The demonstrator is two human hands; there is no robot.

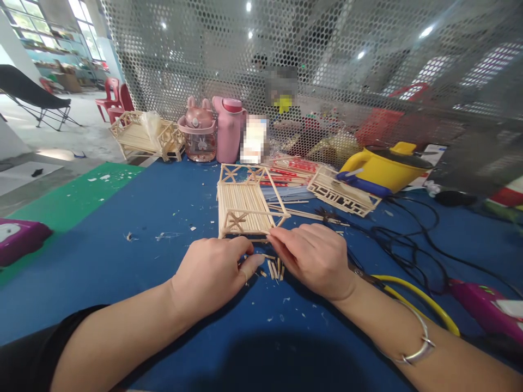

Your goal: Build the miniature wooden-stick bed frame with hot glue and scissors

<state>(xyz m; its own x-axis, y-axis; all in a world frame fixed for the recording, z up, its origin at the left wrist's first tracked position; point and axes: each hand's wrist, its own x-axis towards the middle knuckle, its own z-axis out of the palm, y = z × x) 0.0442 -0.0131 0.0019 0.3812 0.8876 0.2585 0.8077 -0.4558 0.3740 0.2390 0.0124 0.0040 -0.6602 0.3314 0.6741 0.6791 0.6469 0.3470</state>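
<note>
In front of me on the blue tabletop stands a small model bed frame (pixel 244 204) built of thin wooden sticks, with crossed braces on its rails. My right hand (pixel 312 256) is closed at the model's near right corner, thumb and forefinger pinched there. Just short of the model's front edge, my left hand (pixel 216 269) is curled, its thumb and forefinger apart; the other fingertips are hidden. Several short cut sticks (pixel 275 268) lie between the two hands.
Behind the model stand a pink bottle (pixel 229 130), a clear pink-lidded jar (pixel 200 141) and another stick model (pixel 141 136). Rightward are a stick piece (pixel 343 193), a yellow pot (pixel 379 169), black cables (pixel 392 234) and yellow-handled pliers (pixel 420 296). A perforated metal screen (pixel 229 54) rises behind.
</note>
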